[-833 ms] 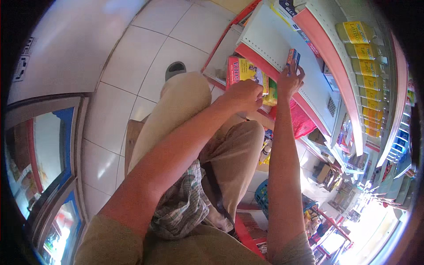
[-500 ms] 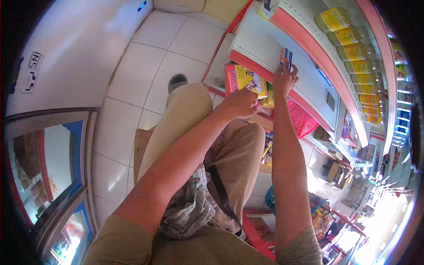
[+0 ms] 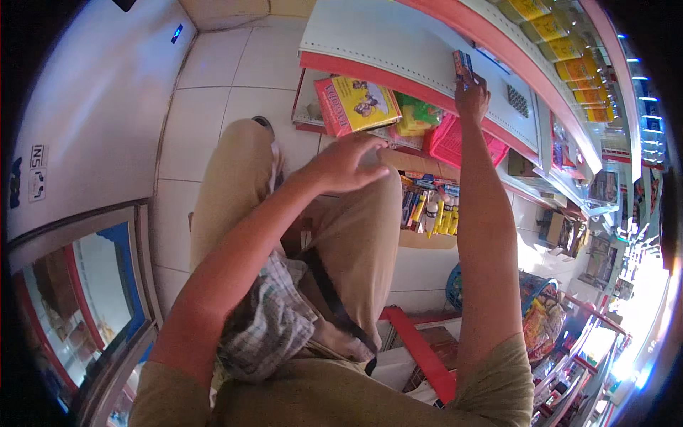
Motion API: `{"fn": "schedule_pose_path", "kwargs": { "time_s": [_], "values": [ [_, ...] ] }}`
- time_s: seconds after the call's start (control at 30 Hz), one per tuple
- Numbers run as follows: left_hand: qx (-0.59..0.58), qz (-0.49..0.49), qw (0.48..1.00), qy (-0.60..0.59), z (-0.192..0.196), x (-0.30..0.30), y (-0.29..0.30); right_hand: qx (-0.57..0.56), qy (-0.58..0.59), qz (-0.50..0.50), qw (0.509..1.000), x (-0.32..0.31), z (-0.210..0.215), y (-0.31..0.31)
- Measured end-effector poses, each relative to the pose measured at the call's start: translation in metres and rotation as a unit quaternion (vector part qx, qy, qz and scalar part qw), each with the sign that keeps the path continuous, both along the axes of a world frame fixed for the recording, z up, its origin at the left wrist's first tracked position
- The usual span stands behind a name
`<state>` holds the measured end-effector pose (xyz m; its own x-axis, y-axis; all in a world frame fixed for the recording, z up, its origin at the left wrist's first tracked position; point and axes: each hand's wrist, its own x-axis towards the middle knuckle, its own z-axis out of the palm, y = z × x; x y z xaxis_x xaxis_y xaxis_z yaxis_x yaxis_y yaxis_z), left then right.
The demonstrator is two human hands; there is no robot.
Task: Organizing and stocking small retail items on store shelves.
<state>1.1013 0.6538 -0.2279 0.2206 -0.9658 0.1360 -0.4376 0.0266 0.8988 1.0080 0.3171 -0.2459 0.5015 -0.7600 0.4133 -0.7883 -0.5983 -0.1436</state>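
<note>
Two bare hands are in view from above, both reaching forward over the person's knees. The right hand [image 3: 472,96] is stretched out to the white shelf [image 3: 398,39] and its fingers close around a small dark packet [image 3: 462,65], which stands upright against the shelf surface; only the top part of the packet shows, the rest is covered by the fingers, and its kind is too small to tell. The left hand [image 3: 348,164] hovers above the right knee with fingers loosely curled and a little apart; it holds nothing that I can see, but its palm faces down, so the underside is hidden. Just beyond it lies an open cardboard box [image 3: 427,206] with small coloured tubes and packets, partly hidden behind the knee and the right forearm. Under the shelf edge a red and yellow box [image 3: 356,103] leans tilted, beside a green packet [image 3: 420,114] and a pink basket [image 3: 462,142], whose contents are not clear.
</note>
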Motion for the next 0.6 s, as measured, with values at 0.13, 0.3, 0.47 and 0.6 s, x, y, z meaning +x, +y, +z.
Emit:
{"fn": "schedule_pose_path", "kwargs": {
  "time_s": [0.13, 0.3, 0.47, 0.6],
  "values": [
    [-0.024, 0.005, 0.999, 0.042, 0.009, -0.092, 0.006, -0.079, -0.029, 0.038, 0.996, -0.011, -0.01, -0.025],
    [0.111, 0.026, 0.969, -0.221, 0.008, -0.127, 0.021, -0.121, -0.024, 0.093, 0.988, -0.003, -0.012, -0.01],
    [0.096, 0.028, 0.969, -0.228, 0.006, -0.149, 0.007, -0.099, -0.067, 0.079, 0.99, -0.019, -0.029, -0.024],
    [0.078, 0.032, 0.976, -0.203, -0.001, -0.142, 0.0, -0.075, -0.159, 0.104, 0.979, -0.026, -0.016, -0.013]
  ]
}}
